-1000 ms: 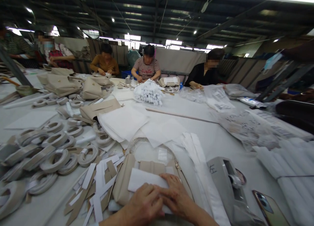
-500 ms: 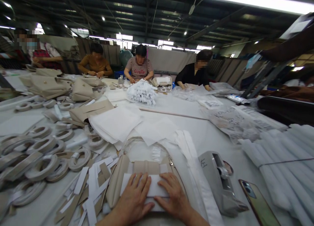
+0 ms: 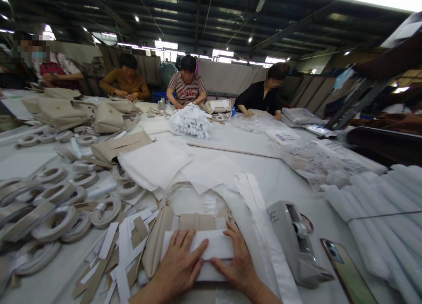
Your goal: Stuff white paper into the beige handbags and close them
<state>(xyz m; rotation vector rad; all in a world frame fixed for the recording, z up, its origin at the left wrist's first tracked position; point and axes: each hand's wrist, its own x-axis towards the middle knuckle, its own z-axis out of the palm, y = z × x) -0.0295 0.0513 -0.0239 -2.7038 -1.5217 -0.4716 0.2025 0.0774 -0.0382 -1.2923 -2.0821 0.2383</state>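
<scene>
A beige handbag (image 3: 158,244) lies flat on the table right in front of me, with a folded white paper sheet (image 3: 216,247) on top of it. My left hand (image 3: 180,266) rests flat on the paper's left part, fingers stretched out. My right hand (image 3: 235,262) holds the paper's right end, thumb under the fold and fingers curled over its edge. The bag's clear handle wrap (image 3: 198,198) shows just beyond the paper.
A grey tape dispenser (image 3: 295,242) and a phone (image 3: 347,273) lie to my right, with white paper rolls (image 3: 385,216) further right. Coiled beige straps (image 3: 56,207) and card strips (image 3: 121,251) crowd the left. White sheets (image 3: 158,163) lie ahead. Several people work at the far side.
My hands moved apart from overlapping to side by side on the white paper, and the paper's right part is now folded up. The camera view shifted slightly to the right.
</scene>
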